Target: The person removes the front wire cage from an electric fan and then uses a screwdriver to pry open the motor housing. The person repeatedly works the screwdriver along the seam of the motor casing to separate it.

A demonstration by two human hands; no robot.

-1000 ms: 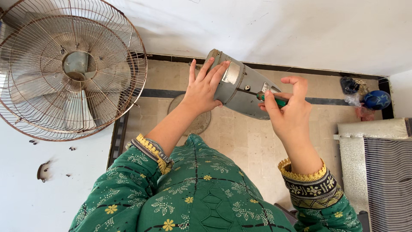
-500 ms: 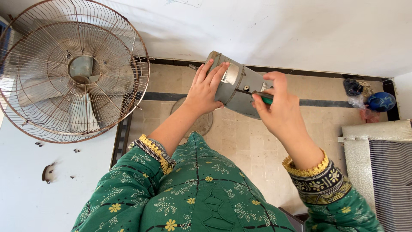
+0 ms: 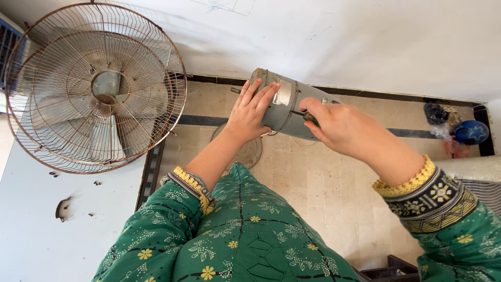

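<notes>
Right hand (image 3: 339,128) slid onto motor housing (image 3: 292,107), fist closed | left hand (image 3: 250,112) flat, open | one fan (image 3: 94,86)

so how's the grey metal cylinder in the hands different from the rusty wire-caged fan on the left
The grey metal cylinder is a closed, smooth-sided housing, while the rusty wire-caged fan is an open round cage with blades showing through. The cylinder is held up off the floor, with the left hand flat on it and the right hand at its side; the fan is untouched. The cylinder looks far narrower than the fan. Both are worn, dull metal.
</notes>
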